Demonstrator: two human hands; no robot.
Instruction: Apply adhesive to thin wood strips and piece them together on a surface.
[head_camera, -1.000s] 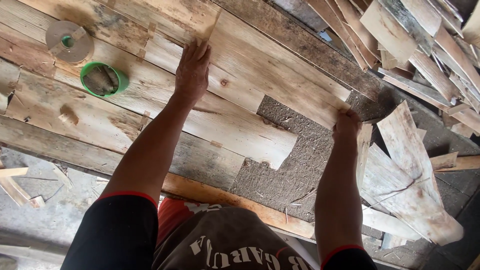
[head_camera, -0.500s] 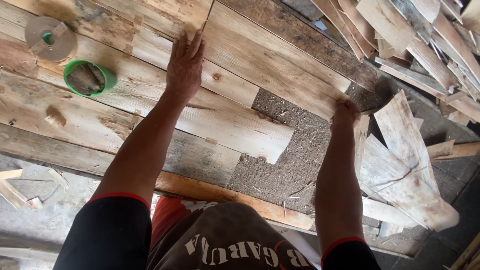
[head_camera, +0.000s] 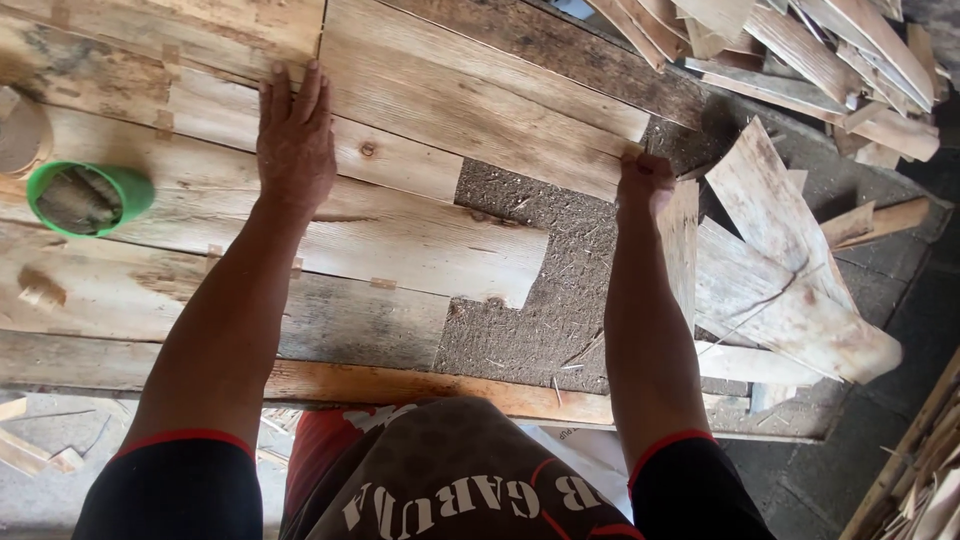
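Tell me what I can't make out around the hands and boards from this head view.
- Right hand: fingers curl over the board end; grip underneath hidden.
- Left hand: palm flat, covers the wood beneath.
- Green cup: contents too dim to identify.
- Round object at left: cut off by the frame edge.
- Table front: hidden by the person's torso.

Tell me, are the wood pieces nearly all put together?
Most are: thin boards already lie side by side across the bench. In hand is the upper board: the left hand presses flat by its left end, the right hand grips its right end. Left: a bare grey patch uncovered, with loose offcuts beside it.
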